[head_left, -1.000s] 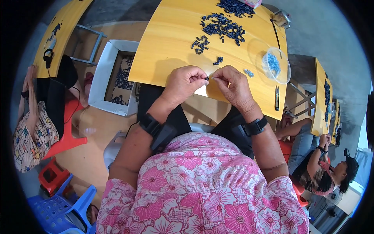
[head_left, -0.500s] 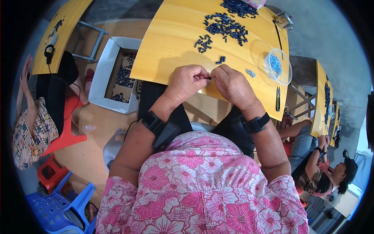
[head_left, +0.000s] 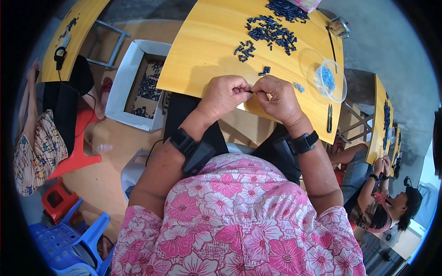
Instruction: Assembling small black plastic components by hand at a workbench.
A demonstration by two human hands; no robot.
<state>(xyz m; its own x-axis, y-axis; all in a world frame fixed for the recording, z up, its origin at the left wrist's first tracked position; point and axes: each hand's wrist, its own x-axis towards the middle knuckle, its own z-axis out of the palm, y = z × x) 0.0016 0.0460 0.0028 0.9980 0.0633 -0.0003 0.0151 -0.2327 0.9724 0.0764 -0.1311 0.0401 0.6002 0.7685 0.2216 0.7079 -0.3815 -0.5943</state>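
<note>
My left hand is closed in a pinch on a small black part, most of it hidden by the fingertips. Right up against it, my right hand also has its thumb and forefinger curled together; what they grip is too small to make out. Both hands are over the near edge of a yellow table. Just beyond them lie a few loose black parts, with a small group and bigger piles farther off. Right of my hands is a little heap of small clear-blue pieces.
A clear round tub of blue pieces stands near the right edge, with black snips nearer me. Farther back are a thin black stick and a metal can. A white box of black parts is at left. People sit on both sides.
Both hands stay together at the table edge. My right hand's fingers have shifted and spread slightly around the pinch. The view has moved a little, so the table appears farther right.
</note>
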